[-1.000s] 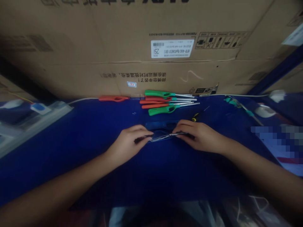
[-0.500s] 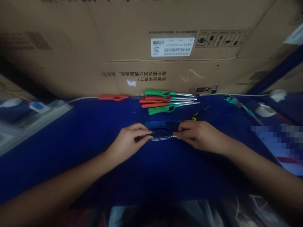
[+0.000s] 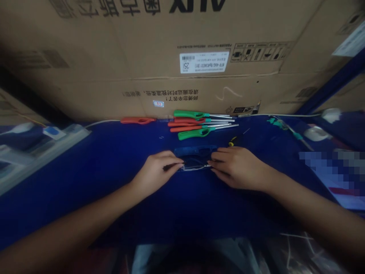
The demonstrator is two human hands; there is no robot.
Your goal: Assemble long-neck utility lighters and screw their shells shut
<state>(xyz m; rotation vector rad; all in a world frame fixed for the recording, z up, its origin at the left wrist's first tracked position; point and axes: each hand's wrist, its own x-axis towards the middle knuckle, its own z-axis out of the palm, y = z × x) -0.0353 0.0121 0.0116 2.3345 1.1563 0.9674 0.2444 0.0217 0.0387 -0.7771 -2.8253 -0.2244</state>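
Observation:
An opened blue lighter casing with a thin white wire along its near edge lies between my hands. My left hand is closed in a pinch at the casing's left end, with a dark part showing between thumb and fingers. At the opposite end, the fingertips of my right hand pinch the wire's right end; they partly hide it. Just behind the casing is a long blue lighter shell piece, dim against the blue table. A small screwdriver with a yellow and black handle lies beyond my right hand.
Several green and red long-necked lighters lie in a bunch at the back, with a red lighter handle to their left. A large cardboard box walls off the rear. On the right are a green-tipped metal rod and a white object.
My right hand has shifted slightly left and its fingers have resettled at the wire's end. My left hand keeps its pinch. The camera view has tilted up a little.

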